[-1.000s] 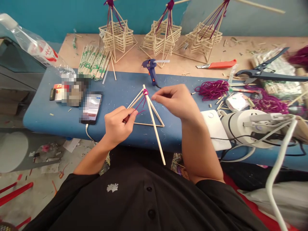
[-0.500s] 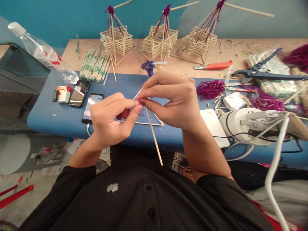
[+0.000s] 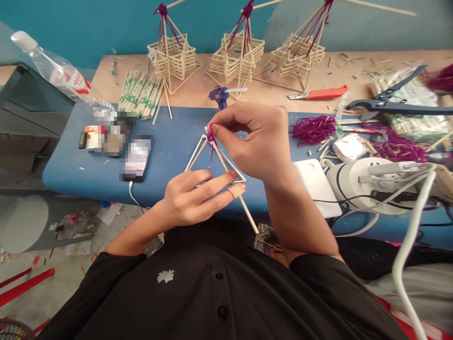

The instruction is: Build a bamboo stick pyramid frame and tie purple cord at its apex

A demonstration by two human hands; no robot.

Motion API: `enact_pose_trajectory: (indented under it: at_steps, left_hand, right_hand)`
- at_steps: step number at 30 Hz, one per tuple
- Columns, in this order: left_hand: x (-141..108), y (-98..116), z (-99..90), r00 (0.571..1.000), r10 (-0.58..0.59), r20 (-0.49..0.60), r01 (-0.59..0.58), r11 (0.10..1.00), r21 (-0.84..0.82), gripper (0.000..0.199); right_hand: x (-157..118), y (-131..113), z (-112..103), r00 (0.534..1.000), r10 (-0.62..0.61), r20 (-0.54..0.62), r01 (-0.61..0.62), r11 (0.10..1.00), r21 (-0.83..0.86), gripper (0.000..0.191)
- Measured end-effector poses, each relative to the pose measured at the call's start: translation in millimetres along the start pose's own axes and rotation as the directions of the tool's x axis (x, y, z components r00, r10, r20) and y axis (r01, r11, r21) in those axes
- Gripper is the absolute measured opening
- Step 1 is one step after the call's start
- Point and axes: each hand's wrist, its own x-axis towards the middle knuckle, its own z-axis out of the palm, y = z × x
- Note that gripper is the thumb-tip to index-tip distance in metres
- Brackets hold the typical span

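My right hand (image 3: 249, 139) is closed in a pinch at the purple yarn (image 3: 211, 135), which is knotted around the upper ends of some thin wooden sticks; a short tail hangs down. From that knot a long wooden stick (image 3: 249, 215) slants toward my body. My left hand (image 3: 201, 196) is below, its fingers stretched out and apart across the long stick, its thumb hidden. Behind the hands lies a triangular stick frame (image 3: 231, 165) on the blue mat, partly covered by my fingers.
Several finished stick structures with purple yarn tops (image 3: 173, 56) stand along the wall. A blue glue gun (image 3: 220, 96), an orange cutter knife (image 3: 327, 92), dark pruning shears (image 3: 389, 105) and purple yarn bundles (image 3: 313, 131) lie beyond. Left are a phone (image 3: 136, 158) and wrapped chopsticks (image 3: 139, 94).
My left hand has let go of the purple yarn, moved down and right, and spread its fingers over the long stick. My right hand stays at the knot.
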Motion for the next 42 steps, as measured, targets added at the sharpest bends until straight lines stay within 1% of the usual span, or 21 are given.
enact_pose_trajectory:
  at_steps: [5, 8, 12, 16, 18, 20, 22, 23, 24, 25, 27, 29, 31, 33, 34, 35, 36, 37, 38, 39, 42]
  left_hand:
    - [5, -1, -0.8, 0.995, 0.078, -0.059, -0.072, 0.992, 0.099, 0.01]
    - [4, -1, -2.7, 0.995, 0.073, -0.069, -0.067, 0.994, 0.088, 0.009]
    - [-5, 1, -1.9, 0.998, -0.004, -0.062, 0.005, 1.0, 0.022, 0.012]
    - [-12, 2, 2.4, 0.991, -0.079, -0.112, 0.076, 0.997, -0.026, 0.019]
    - [-15, 2, 4.4, 0.985, -0.107, -0.134, 0.102, 0.994, -0.046, 0.02]
    - [-17, 3, 6.1, 0.976, -0.14, -0.167, 0.135, 0.99, -0.039, 0.018]
    - [-18, 5, 7.9, 0.951, -0.22, -0.219, 0.221, 0.975, -0.021, 0.014]
    - [-18, 7, 9.0, 0.929, -0.293, -0.225, 0.291, 0.956, -0.046, 0.012]
    - [-18, 8, 10.4, 0.9, -0.384, -0.207, 0.371, 0.923, -0.1, 0.01]
    - [-18, 10, 12.0, 0.864, -0.476, -0.163, 0.45, 0.876, -0.174, 0.009]
    - [-16, 11, 15.4, 0.778, -0.628, -0.027, 0.584, 0.738, -0.337, 0.011]
    - [-13, 10, 18.6, 0.683, -0.727, 0.075, 0.673, 0.586, -0.452, 0.015]
    - [-10, 7, 20.9, 0.583, -0.792, 0.181, 0.728, 0.412, -0.548, 0.016]
    - [-6, 5, 22.4, 0.493, -0.802, 0.336, 0.723, 0.164, -0.671, 0.021]
    - [-4, 4, 22.8, 0.464, -0.78, 0.42, 0.688, 0.02, -0.725, 0.027]
    - [-2, 4, 23.1, 0.451, -0.749, 0.486, 0.638, -0.11, -0.762, 0.034]
    - [0, 4, 23.3, 0.449, -0.72, 0.529, 0.59, -0.206, -0.781, 0.041]
    - [2, 5, 23.3, 0.447, -0.705, 0.55, 0.56, -0.259, -0.787, 0.047]
    - [5, 6, 23.2, 0.437, -0.704, 0.56, 0.556, -0.279, -0.783, 0.051]
    - [7, 7, 22.9, 0.415, -0.711, 0.567, 0.57, -0.283, -0.772, 0.055]
    - [12, 8, 21.2, 0.319, -0.725, 0.61, 0.633, -0.317, -0.707, 0.058]
  right_hand:
    - [-3, -2, 5, 0.998, 0.043, -0.048, -0.04, 0.996, 0.078, 0.014]
    - [-4, 5, 6, 0.994, 0.101, -0.051, -0.09, 0.978, 0.19, 0.013]
    - [-7, 22, 4, 0.974, 0.226, -0.021, -0.211, 0.937, 0.277, 0.016]
    - [-17, 28, -3, 0.957, 0.291, -0.006, -0.274, 0.908, 0.315, 0.014]
    - [-26, 24, -6, 0.956, 0.294, -0.013, -0.276, 0.911, 0.308, 0.015]
    - [-36, 20, -7, 0.963, 0.268, -0.036, -0.25, 0.932, 0.264, 0.015]
    - [-46, 16, -5, 0.973, 0.22, -0.065, -0.203, 0.958, 0.203, 0.014]
    - [-51, 15, -4, 0.978, 0.194, -0.081, -0.178, 0.969, 0.172, 0.013]
    - [-54, 15, -1, 0.98, 0.173, -0.094, -0.159, 0.977, 0.143, 0.012]
    - [-57, 15, 1, 0.982, 0.156, -0.103, -0.144, 0.983, 0.116, 0.012]
    - [-61, 17, 6, 0.984, 0.138, -0.114, -0.13, 0.989, 0.076, 0.011]
    - [-61, 18, 9, 0.982, 0.136, -0.129, -0.128, 0.989, 0.067, 0.011]
    - [-57, 18, 10, 0.977, 0.137, -0.161, -0.125, 0.988, 0.087, 0.012]
    - [-50, 17, 9, 0.972, 0.14, -0.191, -0.119, 0.986, 0.117, 0.011]
    - [-46, 17, 8, 0.97, 0.141, -0.2, -0.116, 0.985, 0.129, 0.011]
    - [-41, 16, 7, 0.969, 0.14, -0.205, -0.114, 0.984, 0.136, 0.011]
    - [-36, 16, 5, 0.968, 0.142, -0.207, -0.115, 0.984, 0.138, 0.012]
    - [-31, 16, 4, 0.968, 0.144, -0.205, -0.117, 0.984, 0.138, 0.012]
    - [-26, 17, 3, 0.968, 0.146, -0.202, -0.12, 0.983, 0.135, 0.012]
    - [-22, 17, 3, 0.969, 0.152, -0.197, -0.127, 0.983, 0.132, 0.012]
    - [-10, 24, 5, 0.967, 0.177, -0.185, -0.155, 0.98, 0.126, 0.013]
